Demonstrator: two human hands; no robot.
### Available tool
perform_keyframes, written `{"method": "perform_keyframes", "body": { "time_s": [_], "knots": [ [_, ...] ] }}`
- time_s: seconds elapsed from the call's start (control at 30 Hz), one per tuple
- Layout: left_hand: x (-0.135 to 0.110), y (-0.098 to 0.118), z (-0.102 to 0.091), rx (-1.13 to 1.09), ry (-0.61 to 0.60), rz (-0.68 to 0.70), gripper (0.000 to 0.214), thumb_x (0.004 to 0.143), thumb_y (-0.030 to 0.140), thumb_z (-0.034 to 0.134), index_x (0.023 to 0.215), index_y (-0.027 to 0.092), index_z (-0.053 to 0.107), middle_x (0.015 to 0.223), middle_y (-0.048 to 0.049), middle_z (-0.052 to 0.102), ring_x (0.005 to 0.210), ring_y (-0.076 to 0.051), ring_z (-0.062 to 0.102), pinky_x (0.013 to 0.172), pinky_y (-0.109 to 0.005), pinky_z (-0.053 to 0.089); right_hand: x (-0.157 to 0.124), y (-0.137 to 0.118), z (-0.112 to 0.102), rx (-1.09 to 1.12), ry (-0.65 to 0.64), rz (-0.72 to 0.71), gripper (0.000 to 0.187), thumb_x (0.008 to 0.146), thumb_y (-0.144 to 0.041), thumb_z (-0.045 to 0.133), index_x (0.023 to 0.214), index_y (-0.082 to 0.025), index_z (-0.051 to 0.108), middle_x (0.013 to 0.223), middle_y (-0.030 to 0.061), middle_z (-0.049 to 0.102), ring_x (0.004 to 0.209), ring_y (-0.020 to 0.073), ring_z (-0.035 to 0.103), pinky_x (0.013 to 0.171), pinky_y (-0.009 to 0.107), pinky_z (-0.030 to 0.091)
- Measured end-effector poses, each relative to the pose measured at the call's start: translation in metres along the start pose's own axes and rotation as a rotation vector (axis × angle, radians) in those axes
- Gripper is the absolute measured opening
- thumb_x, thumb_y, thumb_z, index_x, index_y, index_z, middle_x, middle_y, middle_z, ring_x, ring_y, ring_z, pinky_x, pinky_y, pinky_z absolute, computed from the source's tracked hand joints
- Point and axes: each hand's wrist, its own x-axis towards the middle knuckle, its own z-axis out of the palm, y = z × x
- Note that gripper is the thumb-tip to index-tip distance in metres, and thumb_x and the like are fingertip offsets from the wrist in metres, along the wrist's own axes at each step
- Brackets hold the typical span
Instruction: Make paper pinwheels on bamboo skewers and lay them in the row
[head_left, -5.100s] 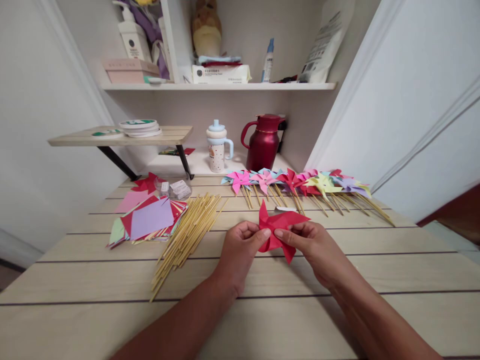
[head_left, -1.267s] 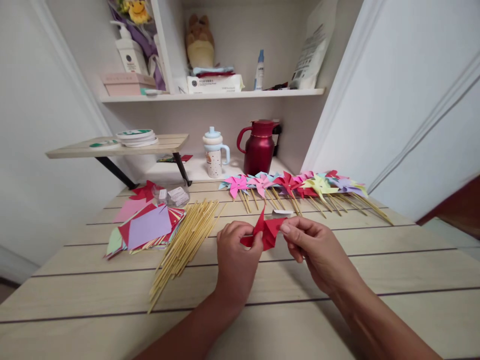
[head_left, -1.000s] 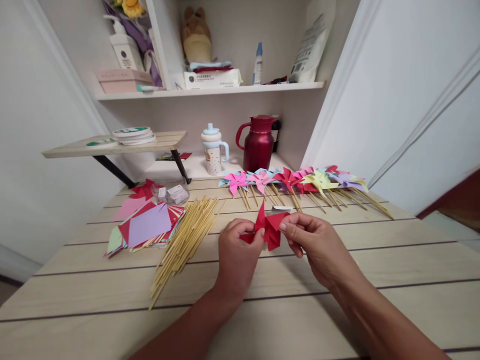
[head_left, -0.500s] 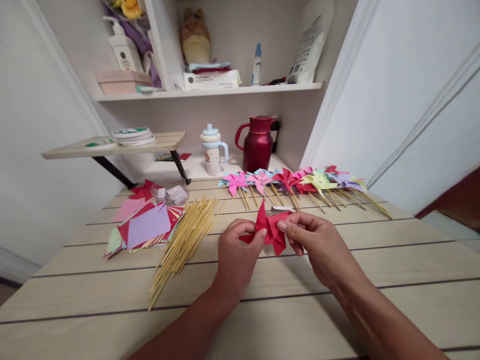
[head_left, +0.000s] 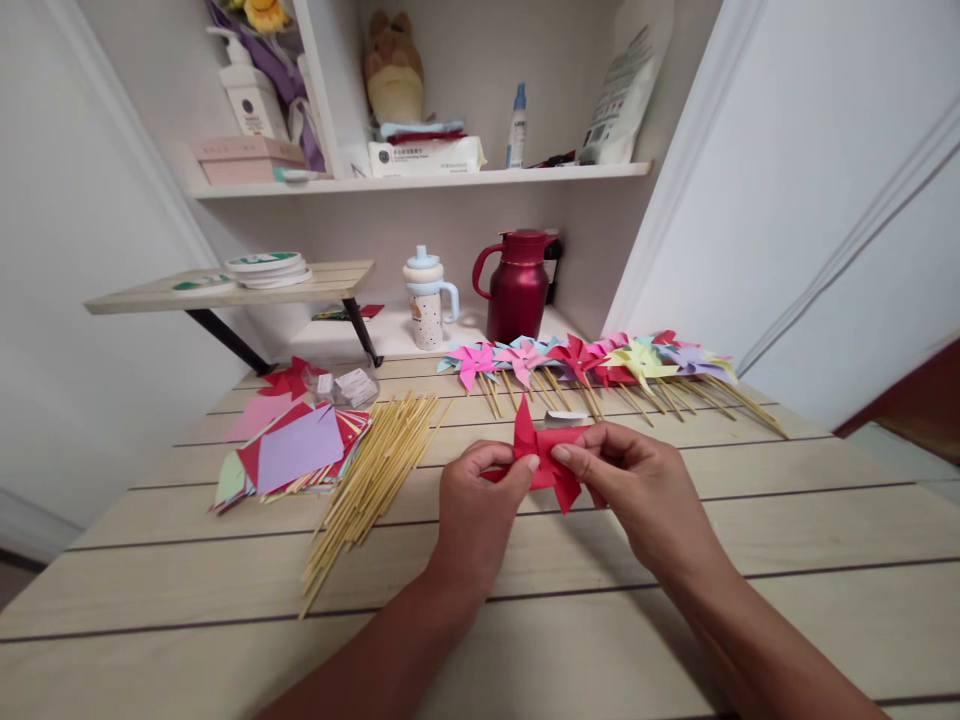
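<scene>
A red paper pinwheel (head_left: pixel 547 462), partly folded, is held just above the wooden table (head_left: pixel 525 600) at the centre of the view. My left hand (head_left: pixel 476 505) pinches its left side between thumb and forefinger. My right hand (head_left: pixel 637 490) pinches a flap at its middle from the right. Both hands are closed on the paper, and their fingers hide part of it.
A pile of bamboo sticks (head_left: pixel 371 470) lies left of my hands, beside a stack of coloured paper squares (head_left: pixel 292 450). A row of finished pinwheels on sticks (head_left: pixel 600 370) lies behind. A red jug (head_left: pixel 517 285) and a sippy cup (head_left: pixel 426 298) stand at the back.
The flat red paper shape has been folded inward into a more compact pinwheel. My right fingers have brought a flap toward the centre. Both hands stay in the same spot.
</scene>
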Motion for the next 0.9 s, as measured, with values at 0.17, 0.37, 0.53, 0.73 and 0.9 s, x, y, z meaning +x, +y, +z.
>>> {"method": "perform_keyframes", "body": {
  "time_s": [0.17,0.37,0.53,0.73,0.9],
  "knots": [
    [-0.0007,-0.0006,0.0002,0.009,0.004,0.001,0.013,0.075,0.028,0.071,0.067,0.017,0.07,0.073,-0.0025,0.067,0.071,-0.016,0.059,0.069,-0.027,0.046,-0.0004,0.0024,0.0006,-0.019,0.005,-0.013,0.037,0.07,-0.046,0.082,0.061,-0.02,0.057,0.051,-0.0045,0.048,0.049,0.0099,0.037,0.045,0.024,0.027],
    [-0.002,0.0011,0.0026,0.023,0.018,-0.022,0.009,0.074,0.025,0.068,0.07,0.017,0.07,0.076,-0.0039,0.07,0.071,-0.017,0.061,0.068,-0.027,0.047,-0.003,0.002,0.0009,-0.017,-0.003,-0.032,0.036,0.071,-0.044,0.081,0.062,-0.019,0.057,0.051,-0.0046,0.049,0.048,0.0097,0.038,0.045,0.024,0.029],
    [-0.0008,-0.0007,0.0037,0.061,0.035,-0.012,0.01,0.074,0.026,0.066,0.069,0.017,0.068,0.073,-0.0037,0.069,0.069,-0.016,0.06,0.066,-0.027,0.046,-0.0033,0.001,0.003,-0.001,-0.007,-0.052,0.033,0.071,-0.043,0.082,0.064,-0.019,0.06,0.052,-0.0041,0.052,0.048,0.0095,0.04,0.045,0.024,0.031],
    [-0.0001,-0.0032,0.0043,0.033,0.077,-0.054,0.01,0.073,0.026,0.065,0.07,0.017,0.066,0.071,-0.0031,0.068,0.064,-0.014,0.058,0.062,-0.025,0.045,-0.0026,0.0007,0.0017,0.017,-0.001,-0.065,0.027,0.073,-0.042,0.082,0.081,-0.02,0.067,0.054,-0.0056,0.053,0.047,0.0087,0.041,0.044,0.022,0.033],
    [0.0039,0.0054,-0.001,-0.024,0.128,-0.117,0.011,0.073,0.025,0.065,0.071,0.014,0.067,0.067,-0.0032,0.068,0.061,-0.013,0.056,0.059,-0.023,0.043,0.0011,0.0059,-0.0024,0.111,0.118,-0.107,0.029,0.083,-0.045,0.073,0.103,-0.026,0.067,0.068,-0.0034,0.058,0.059,0.0117,0.051,0.053,0.023,0.042]
  ]
}}
